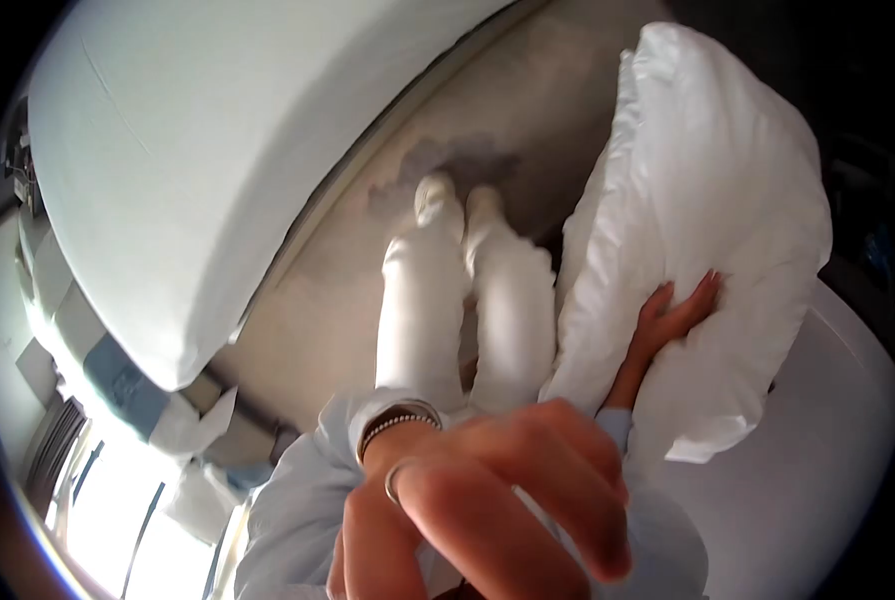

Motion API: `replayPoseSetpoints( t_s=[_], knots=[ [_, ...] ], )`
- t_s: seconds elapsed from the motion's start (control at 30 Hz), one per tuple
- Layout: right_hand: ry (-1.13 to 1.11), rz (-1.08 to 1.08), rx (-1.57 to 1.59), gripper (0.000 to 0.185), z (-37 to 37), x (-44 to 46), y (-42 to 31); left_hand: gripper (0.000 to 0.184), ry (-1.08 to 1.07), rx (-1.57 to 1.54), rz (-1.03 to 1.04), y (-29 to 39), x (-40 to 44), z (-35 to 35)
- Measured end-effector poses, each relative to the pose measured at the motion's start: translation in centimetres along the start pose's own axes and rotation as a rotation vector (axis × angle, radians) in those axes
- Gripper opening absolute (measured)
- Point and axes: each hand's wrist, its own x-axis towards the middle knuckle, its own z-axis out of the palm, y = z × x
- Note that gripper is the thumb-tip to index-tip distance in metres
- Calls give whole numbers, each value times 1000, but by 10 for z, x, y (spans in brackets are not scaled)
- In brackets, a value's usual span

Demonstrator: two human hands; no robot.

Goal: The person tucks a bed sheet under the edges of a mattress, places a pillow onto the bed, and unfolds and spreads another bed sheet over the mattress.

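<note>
My left hand (pixel 477 490), with a ring and a beaded bracelet, is raised close to the camera and partly blurred. Its fingers are bent and spread apart, some running out of the bottom edge, and nothing shows in them. On the right, my right hand (pixel 672 320) lies against a large white pillow (pixel 727 160) with thumb and fingers spread. Puffy and creased, the pillow stands beside my right leg; its lower corner hangs over a pale smooth surface (pixel 797 460).
A bed with a white fitted cover (pixel 187 150) fills the upper left. My legs in white trousers (pixel 422 320) stand on a beige floor (pixel 317 290) with a dark patch near the feet. Papers, a blue-grey item (pixel 122 380) and a bright window (pixel 117 520) are at lower left.
</note>
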Motion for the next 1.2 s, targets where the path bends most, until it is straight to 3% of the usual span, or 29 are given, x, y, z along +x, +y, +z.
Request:
replayPoseSetpoints(
  t_s=[0.13,0.23,0.27,0.33,0.4,0.43,0.47,0.5,0.63,0.7,0.8,0.9,1.03,1.1,1.17,1.2],
  knots=[
    [-111,74,120,48,-25,12,-15,13,68,-6,-54,45,48,34],
    [-250,307,274,53,-45,16,-19,13,412,91,-275,91,80,93],
    [-251,292,281,53,-48,17,-17,13,244,85,-34,86,89,93],
    [-466,564,525,57,-76,11,-9,13,97,85,214,114,103,125],
    [-704,801,700,58,-90,15,9,14,14,106,273,161,116,161],
    [-702,769,715,58,-102,33,4,14,-19,119,305,186,120,179],
    [-827,812,692,57,-117,51,-4,15,168,117,50,227,124,208],
    [-955,849,661,55,-131,70,-14,14,160,147,84,240,119,213],
    [-972,363,839,50,-128,135,-36,14,106,268,306,290,93,229],
    [-998,281,890,47,-125,165,-68,13,111,343,424,320,76,233],
    [-1175,256,967,42,-190,222,-176,11,106,462,496,368,34,223],
    [-1180,54,1026,40,-241,230,-301,32,-65,631,426,419,-22,182],
    [-1301,-273,1121,38,-314,178,-466,26,389,1065,98,496,-146,138],
    [-1355,-316,1149,37,-349,124,-546,24,710,1044,-24,516,-223,109],
    [-1571,-443,1278,37,-348,54,-613,19,1149,844,47,517,-297,90],
    [-1726,-496,1260,37,-366,20,-652,19,1226,842,105,518,-330,83]
  ],
)
